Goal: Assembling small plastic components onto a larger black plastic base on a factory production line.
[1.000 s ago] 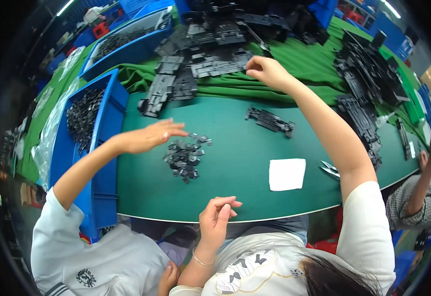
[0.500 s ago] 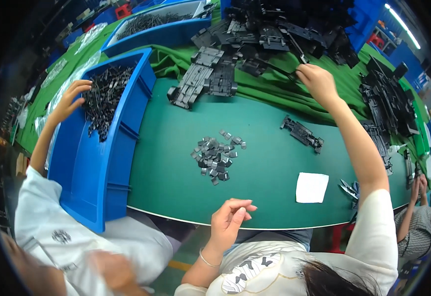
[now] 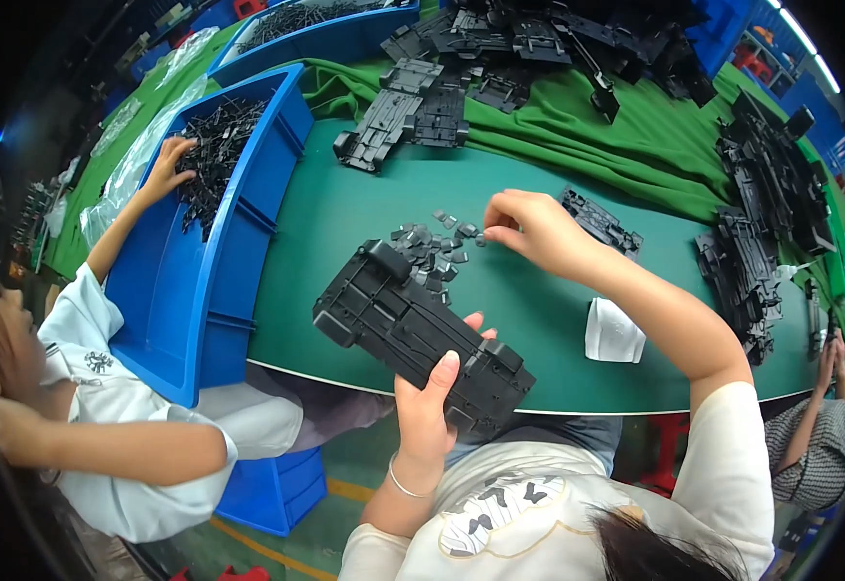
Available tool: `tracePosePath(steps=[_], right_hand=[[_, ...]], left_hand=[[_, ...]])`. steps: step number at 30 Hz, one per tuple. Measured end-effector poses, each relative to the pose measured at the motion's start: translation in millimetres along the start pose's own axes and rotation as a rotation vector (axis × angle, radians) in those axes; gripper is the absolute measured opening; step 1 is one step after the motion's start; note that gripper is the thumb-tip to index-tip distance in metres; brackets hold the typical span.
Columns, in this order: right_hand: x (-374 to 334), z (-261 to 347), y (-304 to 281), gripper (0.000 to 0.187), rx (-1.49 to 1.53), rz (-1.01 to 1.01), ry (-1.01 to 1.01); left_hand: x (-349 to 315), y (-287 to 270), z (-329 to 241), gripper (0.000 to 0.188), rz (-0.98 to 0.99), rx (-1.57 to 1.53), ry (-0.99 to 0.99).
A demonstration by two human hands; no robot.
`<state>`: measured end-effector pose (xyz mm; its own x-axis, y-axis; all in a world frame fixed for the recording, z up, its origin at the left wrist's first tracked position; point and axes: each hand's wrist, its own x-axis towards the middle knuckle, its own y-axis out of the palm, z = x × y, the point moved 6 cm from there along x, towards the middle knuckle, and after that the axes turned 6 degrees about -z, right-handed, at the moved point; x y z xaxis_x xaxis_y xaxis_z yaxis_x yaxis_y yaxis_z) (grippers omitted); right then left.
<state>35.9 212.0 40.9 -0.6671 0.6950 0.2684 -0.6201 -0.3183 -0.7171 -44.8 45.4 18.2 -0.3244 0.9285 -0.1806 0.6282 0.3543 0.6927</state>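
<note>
My left hand (image 3: pixel 422 402), with a bracelet at the wrist, grips a black plastic toy-car chassis (image 3: pixel 413 324) by its near half. The chassis is tilted above the table's front edge and covers part of a pile of small dark clips (image 3: pixel 429 250). Over the right side of that pile hovers my right hand (image 3: pixel 529 225). Its fingers are bent, with the tips at a clip on the pile's edge; what they hold, if anything, is too small to make out. A second chassis (image 3: pixel 600 223) lies just beyond my right forearm.
A blue bin (image 3: pixel 200 358) of thin black parts stands left, a co-worker's hand (image 3: pixel 166 172) in it. More chassis (image 3: pixel 384 121) pile up at the back on green cloth (image 3: pixel 577 145); others (image 3: pixel 744 271) lie right. White paper (image 3: pixel 613 331) rests near the front edge.
The chassis is now in my left hand, which was empty before. My right hand has moved from the back cloth leftward and nearer, to the clip pile. The co-worker has turned.
</note>
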Motion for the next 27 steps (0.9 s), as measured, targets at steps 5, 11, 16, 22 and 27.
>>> tracePosePath(steps=[5,11,16,22,27], right_hand=[[10,-11,18,0.016,-0.223,-0.017,0.101],[8,-11,26,0.014,-0.128,0.039,0.066],[6,-6,28,0.013,-0.093,0.078,0.052],[2,-6,24,0.012,-0.057,0.07,0.055],[1,-9,24,0.013,-0.078,0.085,0.013]], left_hand=[[4,-8,-1,0.034,-0.024,-0.02,-0.045],[14,-7,6,0.032,-0.007,-0.005,-0.064],[16,-6,8,0.03,-0.008,0.027,-0.081],[12,6,-3,0.031,0.088,0.078,-0.035],[1,43,-40,0.029,0.359,1.108,0.922]])
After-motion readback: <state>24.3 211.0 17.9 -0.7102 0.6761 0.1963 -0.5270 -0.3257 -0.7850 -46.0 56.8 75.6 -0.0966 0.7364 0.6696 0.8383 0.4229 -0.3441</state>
